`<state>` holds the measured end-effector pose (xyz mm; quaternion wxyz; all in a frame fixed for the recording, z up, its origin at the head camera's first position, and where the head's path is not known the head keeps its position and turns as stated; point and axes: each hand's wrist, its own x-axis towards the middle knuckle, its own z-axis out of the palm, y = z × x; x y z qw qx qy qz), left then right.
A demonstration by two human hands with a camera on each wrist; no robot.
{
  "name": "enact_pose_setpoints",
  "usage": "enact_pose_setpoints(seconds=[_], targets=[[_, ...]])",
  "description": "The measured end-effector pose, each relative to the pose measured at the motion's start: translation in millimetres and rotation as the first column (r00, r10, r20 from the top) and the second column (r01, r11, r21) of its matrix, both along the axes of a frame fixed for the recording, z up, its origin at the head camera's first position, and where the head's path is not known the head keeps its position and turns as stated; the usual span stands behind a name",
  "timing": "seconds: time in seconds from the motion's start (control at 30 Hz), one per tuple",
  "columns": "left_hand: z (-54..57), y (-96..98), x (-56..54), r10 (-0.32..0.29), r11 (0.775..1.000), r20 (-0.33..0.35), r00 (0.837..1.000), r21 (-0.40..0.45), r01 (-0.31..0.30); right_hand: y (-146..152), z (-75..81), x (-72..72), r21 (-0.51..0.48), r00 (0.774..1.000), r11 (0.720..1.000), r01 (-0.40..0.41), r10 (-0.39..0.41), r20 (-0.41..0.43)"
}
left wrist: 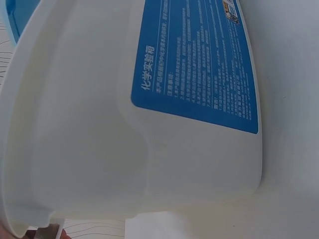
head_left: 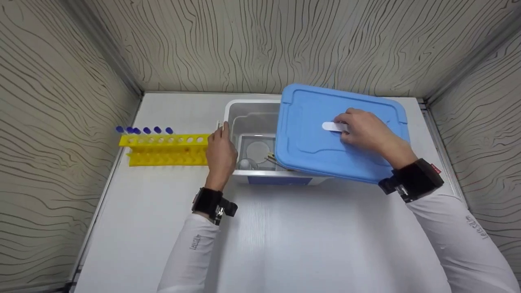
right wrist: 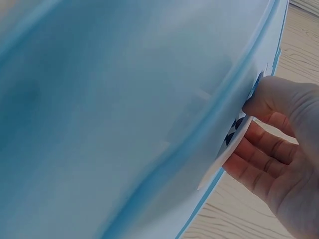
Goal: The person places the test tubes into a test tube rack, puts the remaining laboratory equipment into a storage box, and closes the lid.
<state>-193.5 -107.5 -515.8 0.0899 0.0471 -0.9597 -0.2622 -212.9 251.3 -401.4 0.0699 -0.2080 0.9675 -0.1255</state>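
A translucent white storage bin (head_left: pixel 272 174) with a blue label (left wrist: pixel 194 69) stands at the back of the table. Over its right part lies a blue lid (head_left: pixel 313 97), slid to the right so that the bin's left part shows. My right hand (head_left: pixel 364 130) grips the white handle (head_left: pixel 333 127) on top of the lid, thumb on one side and fingers curled on the other. At the bin's left end, my left hand (head_left: pixel 222 152) holds the white side latch (head_left: pixel 220 124); most of that grip is hidden behind the bin's corner in the left wrist view.
Left of the bin, a yellow test tube rack (head_left: pixel 163 160) holds several tubes with blue caps (head_left: pixel 146 130). Inside the bin are clear glassware (head_left: pixel 246 165) and some thin sticks (head_left: pixel 270 158). Patterned panels (head_left: pixel 211 44) wall the table at the back and sides.
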Motion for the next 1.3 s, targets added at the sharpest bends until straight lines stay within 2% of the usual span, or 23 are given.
enact_pose_setpoints(seconds=[0.27, 0.57, 0.73, 1.03, 1.17, 1.3], targets=[[-1.5, -1.3, 0.9, 0.001, 1.0, 0.003, 1.0, 0.005, -0.001, -20.9, -11.0, -6.0, 0.0, 0.999, 0.999, -0.037, 0.037, 0.034], [0.4, -2.4, 1.0, -0.006, 1.0, 0.027, 1.0, 0.006, 0.006, -36.1, -22.8, -13.7, -0.029, 0.995, 0.995, -0.093, 0.094, 0.023], [1.0, -1.3, 1.2, 0.001, 1.0, 0.059, 0.998, -0.002, -0.001, -45.0, -28.0, -16.3, -0.04, 0.994, 0.994, -0.099, 0.101, 0.04], [2.8, 1.5, 0.3, 0.008, 1.0, 0.062, 0.998, -0.001, -0.008, -62.7, -29.4, -20.5, -0.05, 0.992, 0.992, -0.113, 0.115, 0.046], [3.6, 2.3, 0.6, 0.005, 1.0, 0.091, 0.996, 0.008, -0.006, -68.4, -32.5, -21.5, -0.046, 0.992, 0.992, -0.116, 0.118, 0.042], [3.3, 3.2, 0.9, -0.001, 1.0, 0.084, 0.996, 0.013, 0.0, -69.5, -38.1, -19.9, -0.04, 0.993, 0.992, -0.116, 0.117, 0.021]])
